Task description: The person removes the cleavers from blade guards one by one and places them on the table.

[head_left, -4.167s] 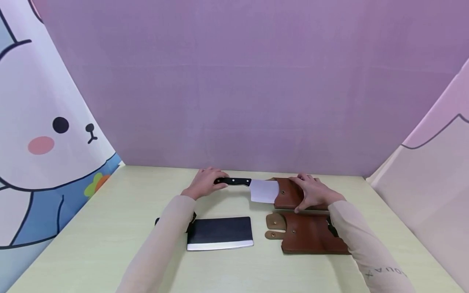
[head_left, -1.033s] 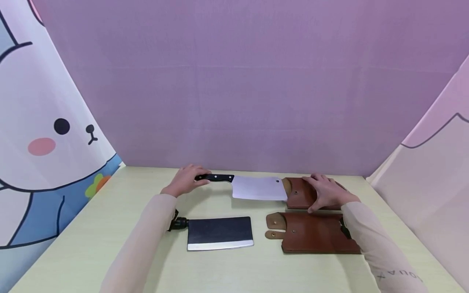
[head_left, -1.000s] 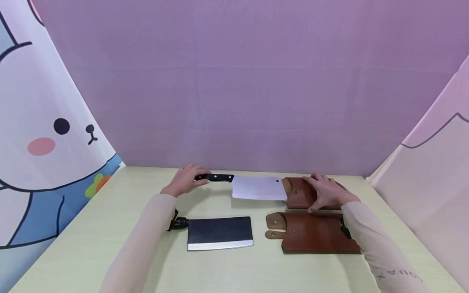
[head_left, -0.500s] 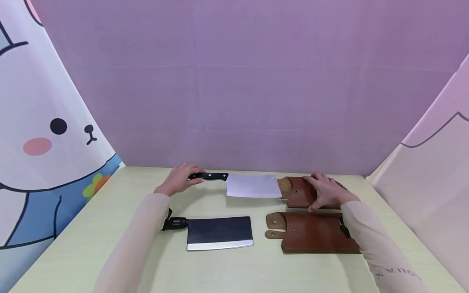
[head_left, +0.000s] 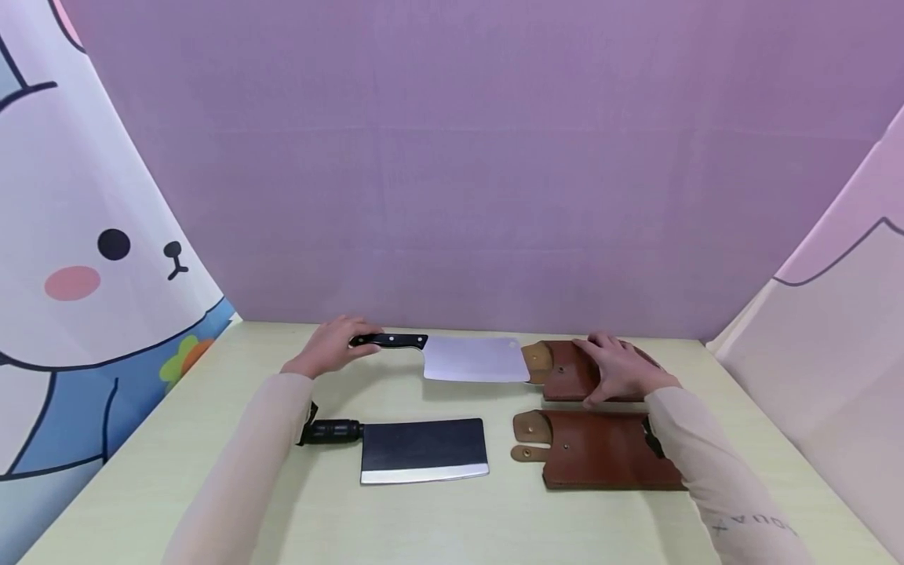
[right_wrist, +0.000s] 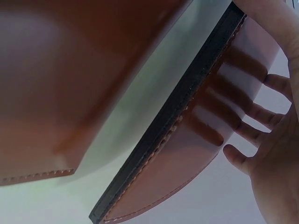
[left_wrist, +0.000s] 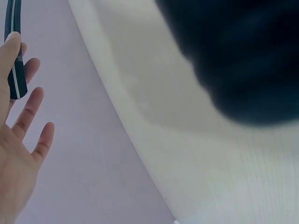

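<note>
My left hand (head_left: 330, 346) pinches the end of the black riveted handle (head_left: 391, 340) of a silver cleaver (head_left: 475, 359) between thumb and fingers. In the left wrist view the thumb lies on that handle (left_wrist: 15, 70), with the other fingers spread loosely. The whole blade is in sight, its tip right at the tan open mouth of a brown leather sheath (head_left: 565, 377). My right hand (head_left: 621, 369) grips this sheath across its width, thumb on the near edge and fingers on the far edge. In the right wrist view the fingertips meet the stitched sheath (right_wrist: 182, 158).
Nearer on the pale table (head_left: 424, 526) lies a second cleaver (head_left: 424, 449), dark-bladed with a black handle, partly behind the left sleeve. Right of it is a second brown sheath (head_left: 607, 455) with its strap loose, overlapped by the right sleeve. A purple backdrop (head_left: 480, 196) rises behind.
The silver cleaver has slid left out of the sheath, carried by my left hand. My right hand first shifted right, then slightly back left with the sheath. The dark cleaver and near sheath stayed put.
</note>
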Available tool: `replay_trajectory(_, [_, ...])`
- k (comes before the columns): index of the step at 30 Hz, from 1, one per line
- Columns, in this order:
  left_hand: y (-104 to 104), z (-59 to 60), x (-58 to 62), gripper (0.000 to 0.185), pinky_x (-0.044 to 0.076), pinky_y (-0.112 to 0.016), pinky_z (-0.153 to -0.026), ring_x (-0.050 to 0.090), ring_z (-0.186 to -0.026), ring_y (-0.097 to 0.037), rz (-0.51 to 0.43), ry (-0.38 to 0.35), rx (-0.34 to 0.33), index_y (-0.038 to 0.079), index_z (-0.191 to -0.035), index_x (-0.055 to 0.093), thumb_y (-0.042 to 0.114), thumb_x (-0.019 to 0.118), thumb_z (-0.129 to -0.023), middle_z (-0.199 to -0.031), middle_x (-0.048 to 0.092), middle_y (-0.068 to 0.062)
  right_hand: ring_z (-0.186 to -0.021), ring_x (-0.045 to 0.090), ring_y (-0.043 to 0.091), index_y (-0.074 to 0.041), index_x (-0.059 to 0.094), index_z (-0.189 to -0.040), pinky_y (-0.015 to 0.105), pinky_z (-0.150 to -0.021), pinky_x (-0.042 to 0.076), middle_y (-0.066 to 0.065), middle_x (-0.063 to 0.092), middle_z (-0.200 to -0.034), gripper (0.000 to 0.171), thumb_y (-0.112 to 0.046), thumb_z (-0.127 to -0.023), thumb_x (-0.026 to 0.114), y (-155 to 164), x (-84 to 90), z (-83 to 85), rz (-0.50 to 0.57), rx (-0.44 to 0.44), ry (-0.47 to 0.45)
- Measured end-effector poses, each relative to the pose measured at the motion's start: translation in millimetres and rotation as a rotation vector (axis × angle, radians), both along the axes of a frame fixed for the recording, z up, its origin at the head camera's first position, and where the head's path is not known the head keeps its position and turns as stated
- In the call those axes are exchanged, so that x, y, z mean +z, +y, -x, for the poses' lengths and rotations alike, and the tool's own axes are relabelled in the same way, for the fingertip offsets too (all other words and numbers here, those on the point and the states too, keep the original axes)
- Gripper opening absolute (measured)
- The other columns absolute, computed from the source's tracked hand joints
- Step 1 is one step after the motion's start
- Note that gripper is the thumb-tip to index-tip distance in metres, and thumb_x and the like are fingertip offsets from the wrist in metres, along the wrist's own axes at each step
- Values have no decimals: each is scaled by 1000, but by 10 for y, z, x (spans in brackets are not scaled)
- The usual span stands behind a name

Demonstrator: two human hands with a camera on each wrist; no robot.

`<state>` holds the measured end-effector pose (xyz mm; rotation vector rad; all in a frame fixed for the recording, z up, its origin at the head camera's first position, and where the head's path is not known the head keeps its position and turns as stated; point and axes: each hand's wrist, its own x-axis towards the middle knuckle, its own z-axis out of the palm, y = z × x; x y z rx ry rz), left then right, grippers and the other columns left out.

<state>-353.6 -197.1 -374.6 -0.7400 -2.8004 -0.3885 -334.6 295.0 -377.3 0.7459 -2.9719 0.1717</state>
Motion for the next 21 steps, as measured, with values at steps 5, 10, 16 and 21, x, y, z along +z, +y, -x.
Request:
replay_trajectory(5, [-76,-21,22,40,35,-58,-92,48,-116,-35,-13,-2,-1,17,-123,60,36,59,-87,-124,57,-14,-115,39,38,-7,37,-138,64,-92,29,20,41,-126,102,-40,-55,85,-55,-9,20,-16,0,8])
replay_trajectory(10, [-150,-38,14,39,39,-53,-90,52,-110,-34,-15,29,-11,15,-120,61,34,60,-87,-118,60,-13,-118,37,38,-8,36,-139,65,-94,27,20,39,-128,105,-45,-54,84,-71,-66,77,-24,-10,1])
replay_trajectory(16, [-231,-59,-23,38,40,-52,-83,53,-103,-32,-10,27,1,14,-120,61,33,61,-87,-111,60,-11,-119,37,38,-9,35,-140,66,-94,26,21,38,-129,108,-49,-52,84,-83,-118,119,-17,-6,-3])
replay_trajectory(21, [-300,-53,-74,37,40,-52,-78,53,-99,-30,-12,17,11,15,-118,62,32,62,-86,-109,60,-10,-118,38,38,-10,34,-140,65,-94,26,20,38,-128,109,-49,-52,84,-95,-157,134,-2,-7,-11])
